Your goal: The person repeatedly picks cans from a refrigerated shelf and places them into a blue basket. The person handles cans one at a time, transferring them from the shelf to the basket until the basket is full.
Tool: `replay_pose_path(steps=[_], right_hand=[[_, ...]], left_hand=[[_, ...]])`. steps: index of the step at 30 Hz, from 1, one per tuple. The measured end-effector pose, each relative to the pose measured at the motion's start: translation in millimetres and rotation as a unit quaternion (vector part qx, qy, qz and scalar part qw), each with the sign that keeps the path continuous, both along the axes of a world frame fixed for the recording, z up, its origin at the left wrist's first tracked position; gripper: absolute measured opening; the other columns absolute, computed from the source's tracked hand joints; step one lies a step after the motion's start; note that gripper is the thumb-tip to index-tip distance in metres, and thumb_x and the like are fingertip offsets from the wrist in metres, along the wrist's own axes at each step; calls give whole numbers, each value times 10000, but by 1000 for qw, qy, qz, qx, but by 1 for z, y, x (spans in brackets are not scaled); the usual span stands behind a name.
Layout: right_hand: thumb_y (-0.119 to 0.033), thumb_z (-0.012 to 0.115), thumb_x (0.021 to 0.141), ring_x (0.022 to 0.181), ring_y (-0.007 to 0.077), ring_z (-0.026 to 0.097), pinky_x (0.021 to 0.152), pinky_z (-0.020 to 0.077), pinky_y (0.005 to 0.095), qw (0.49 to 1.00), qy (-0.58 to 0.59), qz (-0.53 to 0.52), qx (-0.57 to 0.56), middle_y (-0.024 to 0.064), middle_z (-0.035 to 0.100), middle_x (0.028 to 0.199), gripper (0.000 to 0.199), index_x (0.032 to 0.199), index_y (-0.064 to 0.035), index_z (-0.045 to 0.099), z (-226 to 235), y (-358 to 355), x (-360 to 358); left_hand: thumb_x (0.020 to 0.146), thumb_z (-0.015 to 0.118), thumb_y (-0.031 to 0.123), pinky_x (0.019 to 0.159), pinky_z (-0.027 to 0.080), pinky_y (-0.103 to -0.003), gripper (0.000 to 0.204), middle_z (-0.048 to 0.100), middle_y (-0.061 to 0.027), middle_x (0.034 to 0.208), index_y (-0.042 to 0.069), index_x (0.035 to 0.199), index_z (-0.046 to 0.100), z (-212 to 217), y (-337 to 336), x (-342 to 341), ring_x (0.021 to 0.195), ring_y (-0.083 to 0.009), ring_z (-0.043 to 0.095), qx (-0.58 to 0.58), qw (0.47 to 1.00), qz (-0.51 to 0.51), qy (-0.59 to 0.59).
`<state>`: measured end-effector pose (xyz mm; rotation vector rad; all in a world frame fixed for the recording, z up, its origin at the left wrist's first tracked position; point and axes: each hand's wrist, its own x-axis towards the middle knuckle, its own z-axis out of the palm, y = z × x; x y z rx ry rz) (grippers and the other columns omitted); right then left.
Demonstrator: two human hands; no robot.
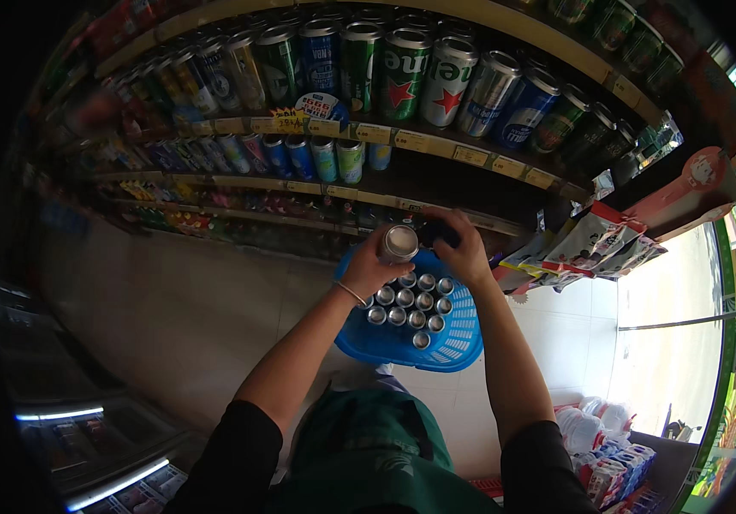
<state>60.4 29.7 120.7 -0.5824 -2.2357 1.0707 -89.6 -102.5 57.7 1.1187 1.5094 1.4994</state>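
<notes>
Wrapped around a drink can (400,246), my left hand (371,267) holds it upright over the basket, its pale round end facing up. Beside it, my right hand (468,253) is closed on a small black object (438,233), whose kind I cannot make out. Below both hands sits a blue plastic basket (464,330) with slotted sides. Several silver-topped cans (417,319) stand upright in rows inside it. My hands and the held can hide the basket's far part.
Ahead, a shelf (436,144) carries a row of tall beer cans (405,77). Smaller cans (350,161) line the left of the shelf below. Snack bags (595,240) hang at the right. Wrapped packs (612,463) lie at lower right, and a lit display case (102,445) stands at lower left.
</notes>
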Motion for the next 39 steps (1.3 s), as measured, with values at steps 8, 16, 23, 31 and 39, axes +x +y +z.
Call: replay_pose_path(steps=[8, 16, 23, 31, 39], right_hand=[[-508, 739, 687, 873, 306, 672, 742, 541, 419, 928, -367, 9, 66, 121, 657, 1019, 588, 1173, -193, 640, -40, -84, 13], [-395, 755, 660, 933, 319, 659, 745, 546, 431, 889, -454, 1, 50, 112, 673, 1031, 493, 1069, -141, 648, -147, -142, 33], [-392, 767, 648, 953, 320, 663, 748, 544, 449, 860, -509, -43, 8, 116, 663, 1046, 621, 1165, -121, 556, -238, -165, 36], [-228, 635, 803, 950, 358, 669, 760, 551, 459, 834, -542, -76, -71, 200, 659, 1070, 388, 1120, -35, 523, -287, -164, 15], [-469, 640, 817, 927, 324, 666, 757, 531, 440, 924, -380, -48, -4, 134, 681, 943, 399, 934, -98, 727, -209, -105, -3]], left_hand=[[679, 845, 187, 987, 461, -380, 739, 567, -120, 1265, 78, 1306, 470, -88, -60, 37, 1161, -282, 563, -99, 992, -55, 63], [671, 810, 240, 940, 435, -446, 603, 612, -162, 1191, 63, 1193, 565, -155, -108, 44, 1106, -358, 569, -155, 952, -168, 202], [767, 667, 298, 1001, 350, -526, 515, 620, -130, 1186, 106, 1228, 542, -189, -134, 52, 1117, -332, 562, -255, 846, -208, 419], [893, 456, 251, 1038, 373, -515, 398, 562, -113, 1317, 105, 1256, 529, -187, -106, 67, 1228, -309, 514, -417, 788, -286, 351], [852, 607, 88, 950, 480, -400, 636, 535, -144, 1338, 110, 1434, 352, -183, -93, 23, 1191, -324, 556, -172, 973, -142, 59]])
